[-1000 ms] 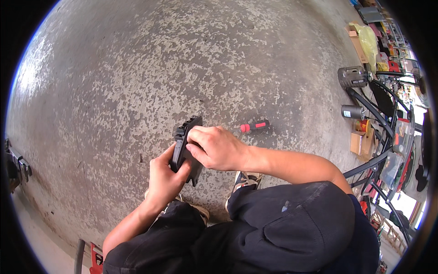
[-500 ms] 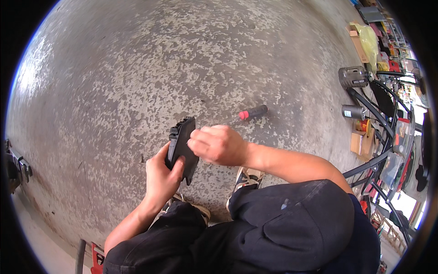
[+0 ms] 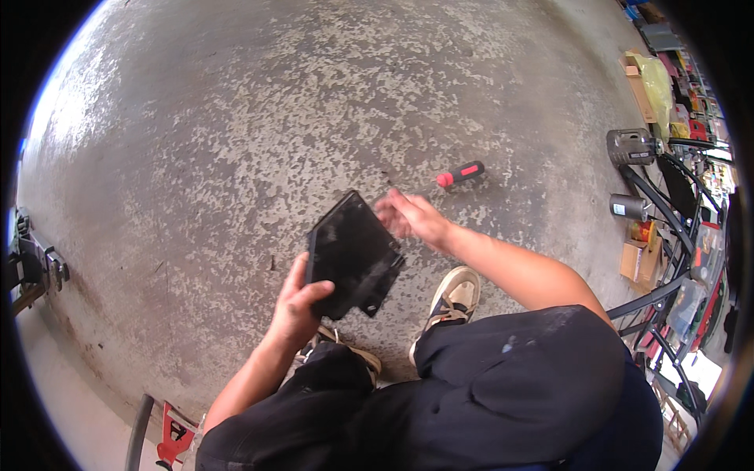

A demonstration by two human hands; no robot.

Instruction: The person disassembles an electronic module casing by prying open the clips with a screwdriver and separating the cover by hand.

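Note:
My left hand point(image 3: 297, 310) grips a flat black plastic part point(image 3: 349, 255) by its left edge, thumb across the near face. The part is tilted, its broad, smooth side turned up toward me, with a notched lower right edge. My right hand point(image 3: 416, 220) is beside the part's upper right edge, fingers stretched out and blurred, with nothing visible in them. Whether its fingertips touch the part cannot be made out. Just beyond that hand, a screwdriver point(image 3: 461, 174) with a red and black handle lies on the floor; its shaft is hard to see.
Below is a worn, patchy concrete floor point(image 3: 259, 118). My shoes point(image 3: 455, 294) stand under the part. Along the right are a black metal frame point(image 3: 648, 188), a dark jug point(image 3: 631, 147), a dark cylinder point(image 3: 628, 206) and cardboard boxes point(image 3: 640, 263). A red metal piece point(image 3: 174, 436) is at lower left.
The black part has turned from nearly edge-on to showing its broad face. My right hand has moved off that face to the right, its curled fingers loosening. The whole view has shifted slightly.

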